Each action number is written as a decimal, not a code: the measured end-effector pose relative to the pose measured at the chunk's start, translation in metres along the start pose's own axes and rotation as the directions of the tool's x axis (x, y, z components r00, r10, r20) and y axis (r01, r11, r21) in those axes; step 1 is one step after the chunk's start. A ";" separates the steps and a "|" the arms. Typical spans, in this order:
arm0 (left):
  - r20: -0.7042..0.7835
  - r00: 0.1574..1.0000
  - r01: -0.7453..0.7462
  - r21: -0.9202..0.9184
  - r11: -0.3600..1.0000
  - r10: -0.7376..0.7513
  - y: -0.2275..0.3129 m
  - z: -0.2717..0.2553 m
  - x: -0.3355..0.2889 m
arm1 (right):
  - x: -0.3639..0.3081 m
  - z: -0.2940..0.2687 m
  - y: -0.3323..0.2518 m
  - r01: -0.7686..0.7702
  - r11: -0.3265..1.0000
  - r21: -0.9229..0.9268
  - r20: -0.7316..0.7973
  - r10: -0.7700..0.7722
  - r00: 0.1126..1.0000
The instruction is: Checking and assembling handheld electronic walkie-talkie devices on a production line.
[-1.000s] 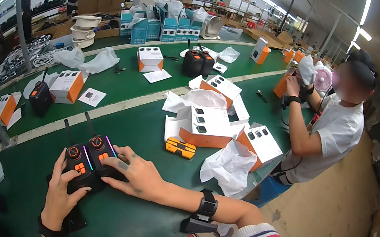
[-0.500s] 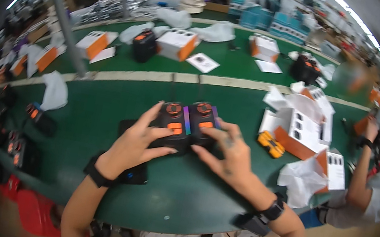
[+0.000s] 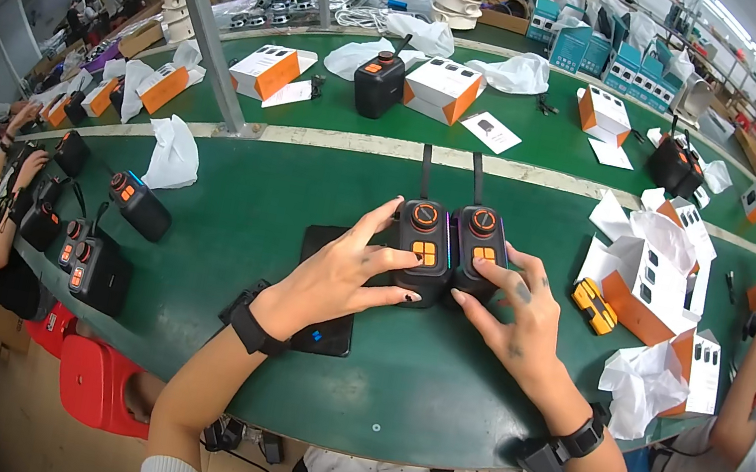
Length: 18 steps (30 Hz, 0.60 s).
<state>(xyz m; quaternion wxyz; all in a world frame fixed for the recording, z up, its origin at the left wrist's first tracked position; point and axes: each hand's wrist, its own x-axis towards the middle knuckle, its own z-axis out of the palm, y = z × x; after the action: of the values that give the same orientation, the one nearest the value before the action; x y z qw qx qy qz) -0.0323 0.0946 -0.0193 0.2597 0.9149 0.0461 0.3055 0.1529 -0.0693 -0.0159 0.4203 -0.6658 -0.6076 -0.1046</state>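
Note:
Two black portable speakers with orange-ringed knobs, orange buttons and upright straps stand side by side on the green table. My left hand [image 3: 331,273] wraps the left speaker [image 3: 423,234], fingers along its outer side, one fingertip at its buttons and the thumb low on its front. My right hand [image 3: 520,317] grips the right speaker [image 3: 479,234] likewise, a finger on its buttons and the thumb near its lower edge. A thin coloured light strip shows between the speakers. Under my left wrist lies a flat black device [image 3: 321,332], partly hidden.
An opened white-and-orange box [image 3: 646,293], a yellow-and-black object [image 3: 594,307] and crumpled white wrapping [image 3: 643,386] lie to the right. More black speakers [image 3: 100,273] stand left, near a white bag [image 3: 173,154]. A grey post [image 3: 197,12] rises behind. Co-workers sit at both sides.
The whole view has shifted, so the table contents appear further right and sharper. The two speakers now show a narrower lit strip between them. Both hands stay on them.

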 end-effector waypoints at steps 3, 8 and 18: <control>0.001 1.000 -0.002 0.005 1.000 0.002 -0.002 0.000 -0.001 | 0.000 0.000 -0.001 -0.001 1.000 0.004 0.001 0.001 1.000; 0.017 1.000 0.014 -0.005 1.000 -0.014 -0.001 -0.001 -0.003 | -0.001 0.001 -0.002 -0.009 1.000 0.001 -0.002 0.009 1.000; 0.016 1.000 0.000 -0.017 1.000 0.000 -0.002 -0.003 -0.003 | 0.000 0.002 -0.006 -0.023 1.000 0.014 -0.004 0.023 1.000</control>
<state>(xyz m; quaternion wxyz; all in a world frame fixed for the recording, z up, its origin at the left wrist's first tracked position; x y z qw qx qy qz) -0.0361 0.0967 -0.0202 0.2676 0.9151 0.0414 0.2987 0.1472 -0.0688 -0.0146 0.4274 -0.6695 -0.5998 -0.0969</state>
